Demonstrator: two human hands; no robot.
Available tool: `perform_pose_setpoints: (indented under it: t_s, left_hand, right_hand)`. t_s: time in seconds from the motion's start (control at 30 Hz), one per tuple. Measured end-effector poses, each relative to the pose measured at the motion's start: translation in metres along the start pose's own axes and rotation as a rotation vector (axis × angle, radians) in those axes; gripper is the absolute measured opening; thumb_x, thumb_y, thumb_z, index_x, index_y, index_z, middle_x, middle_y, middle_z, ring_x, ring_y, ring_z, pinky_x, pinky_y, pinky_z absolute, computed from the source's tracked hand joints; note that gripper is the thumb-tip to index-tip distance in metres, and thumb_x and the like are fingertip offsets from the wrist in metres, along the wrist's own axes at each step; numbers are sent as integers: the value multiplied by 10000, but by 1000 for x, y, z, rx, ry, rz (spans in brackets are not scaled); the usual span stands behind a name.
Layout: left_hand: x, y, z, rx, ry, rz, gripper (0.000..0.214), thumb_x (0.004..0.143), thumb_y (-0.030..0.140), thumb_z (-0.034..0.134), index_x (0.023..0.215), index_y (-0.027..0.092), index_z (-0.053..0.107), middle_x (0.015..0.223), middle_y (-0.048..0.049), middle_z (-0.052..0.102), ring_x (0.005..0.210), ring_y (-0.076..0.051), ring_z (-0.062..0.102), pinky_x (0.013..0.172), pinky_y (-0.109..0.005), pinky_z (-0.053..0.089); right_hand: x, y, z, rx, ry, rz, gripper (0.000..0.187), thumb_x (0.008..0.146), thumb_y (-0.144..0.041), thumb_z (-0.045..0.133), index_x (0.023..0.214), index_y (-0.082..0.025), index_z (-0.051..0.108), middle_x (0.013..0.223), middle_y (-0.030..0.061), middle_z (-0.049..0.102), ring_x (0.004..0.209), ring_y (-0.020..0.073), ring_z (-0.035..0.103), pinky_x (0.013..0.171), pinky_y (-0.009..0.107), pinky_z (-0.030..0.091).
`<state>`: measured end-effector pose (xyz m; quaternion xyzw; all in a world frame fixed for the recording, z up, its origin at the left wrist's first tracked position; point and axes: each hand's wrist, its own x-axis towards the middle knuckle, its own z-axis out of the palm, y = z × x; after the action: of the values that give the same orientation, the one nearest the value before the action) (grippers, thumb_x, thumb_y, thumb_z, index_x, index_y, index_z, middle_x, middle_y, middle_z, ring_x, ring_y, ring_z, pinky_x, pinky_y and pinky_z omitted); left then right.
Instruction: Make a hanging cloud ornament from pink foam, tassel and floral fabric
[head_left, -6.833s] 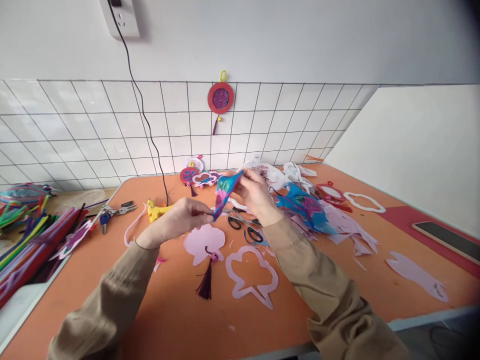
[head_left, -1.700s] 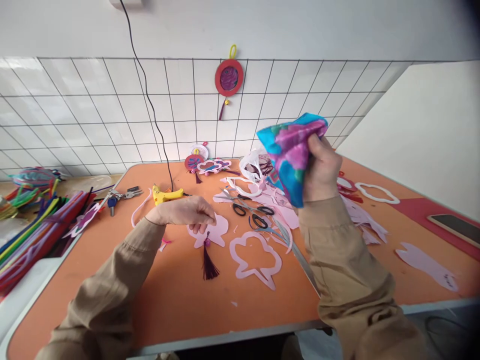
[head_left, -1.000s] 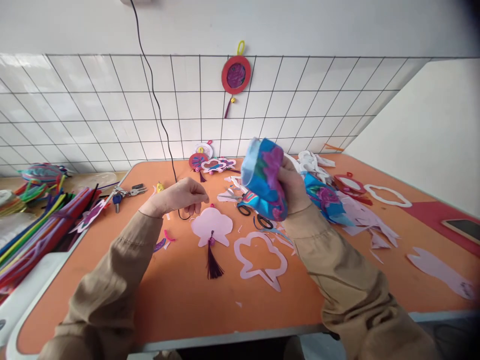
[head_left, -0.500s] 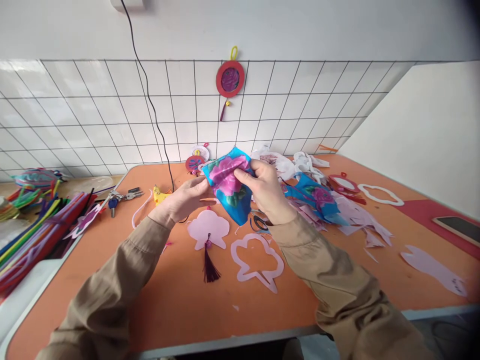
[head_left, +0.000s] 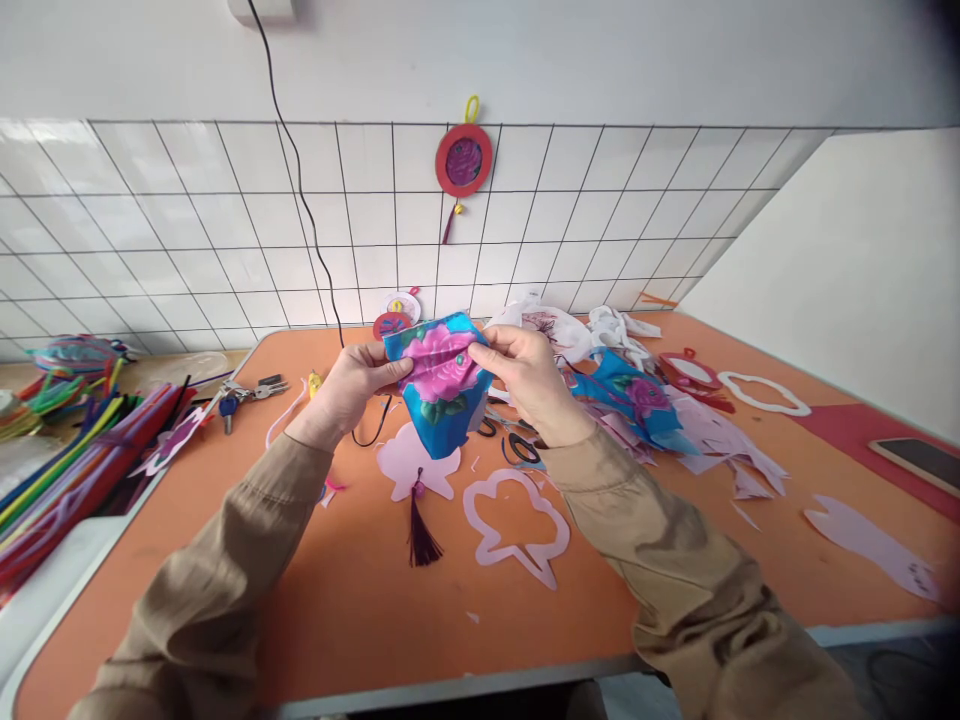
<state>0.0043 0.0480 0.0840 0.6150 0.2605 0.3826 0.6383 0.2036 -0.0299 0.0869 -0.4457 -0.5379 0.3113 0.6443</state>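
Observation:
A blue cloth (head_left: 439,385) printed with a pink flower is held up between both my hands above the orange table (head_left: 360,590). My left hand (head_left: 352,385) pinches its left edge and my right hand (head_left: 525,380) pinches its right edge, both closed on it. Below the cloth lie a pink cloud-shaped paper piece (head_left: 409,465) with a dark purple tassel (head_left: 421,530) and a pink cloud-shaped paper frame (head_left: 514,525). Black-handled scissors (head_left: 521,450) lie partly hidden behind my right wrist.
More blue flowered cloth (head_left: 630,395) and pink paper scraps (head_left: 720,455) lie to the right. Pipe cleaners (head_left: 67,460) are heaped at the left, keys (head_left: 244,392) near them. A red round ornament (head_left: 463,162) hangs on the tiled wall. A phone (head_left: 919,458) lies far right.
My right hand brought the cloth down from up high to the middle. My left hand rose from the table and took its left edge. The cloth is now spread flatter between both hands.

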Motion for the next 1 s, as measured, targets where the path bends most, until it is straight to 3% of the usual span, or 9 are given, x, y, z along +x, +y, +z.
perform_pose_setpoints:
  t_s: [0.13,0.33,0.43,0.53,0.63,0.7,0.8,0.87,1.0]
  left_hand:
    - [2,2,-7,25,11,24,386,555,392,945,779,121,787,703,-48,736,633,-138,662,634,-261,554]
    - [3,13,-18,9,-3,88,324,575,348,935,724,119,760,604,-3,666,514,-75,558,514,-195,461]
    - [1,20,-21,16,7,109,312,566,332,936,658,116,732,545,16,617,466,-49,495,462,-170,395]
    - [1,23,-23,13,13,121,308,545,311,944,610,125,707,501,31,578,434,-44,448,430,-172,354]
    - [1,22,-24,19,-17,122,302,556,322,944,638,127,729,532,19,609,456,-54,477,457,-182,389]
    - [1,20,-24,41,-50,119,310,566,344,943,674,124,753,581,-3,653,500,-74,531,502,-197,437]
    - [0,19,-22,88,-101,116,316,582,363,938,694,119,770,622,-25,686,559,-103,590,567,-220,486]
    - [0,18,-21,111,-124,108,305,587,354,939,689,118,775,628,-28,693,579,-108,606,589,-221,498]
    - [-1,19,-21,123,-133,93,287,599,341,937,722,125,794,668,-39,720,615,-122,630,624,-231,519]
  right_hand:
    - [-1,-1,-4,-121,-15,-34,291,736,-404,734,628,-176,590,584,-30,519,550,95,458,540,253,343]
    - [-1,-8,-17,-370,-231,-15,422,835,-474,675,557,-172,578,470,-50,388,457,74,340,470,259,231]
    - [3,-10,-28,-232,-258,9,429,824,-542,690,616,-170,635,462,-78,293,430,58,230,452,255,151]
    - [8,-10,-44,-70,-229,-3,476,797,-621,698,608,-199,585,448,-90,246,412,57,192,441,246,177]
    - [12,-7,-58,-317,-129,-55,381,836,-580,658,765,-207,673,563,10,527,494,132,458,521,304,412]
    - [13,-4,-63,-765,-6,-84,360,838,-463,673,1078,-199,719,1014,148,715,839,275,663,748,445,534]
    - [13,1,-61,-1288,101,-89,687,804,-324,705,1457,-209,525,1590,197,408,1301,455,523,991,647,449]
    - [12,2,-56,-1385,99,-116,650,842,-286,663,1468,-186,514,1606,207,385,1336,460,503,1018,655,433]
    - [13,-2,-52,-1310,11,-230,324,914,-182,519,1162,-156,726,1153,163,740,1059,318,689,930,450,530]
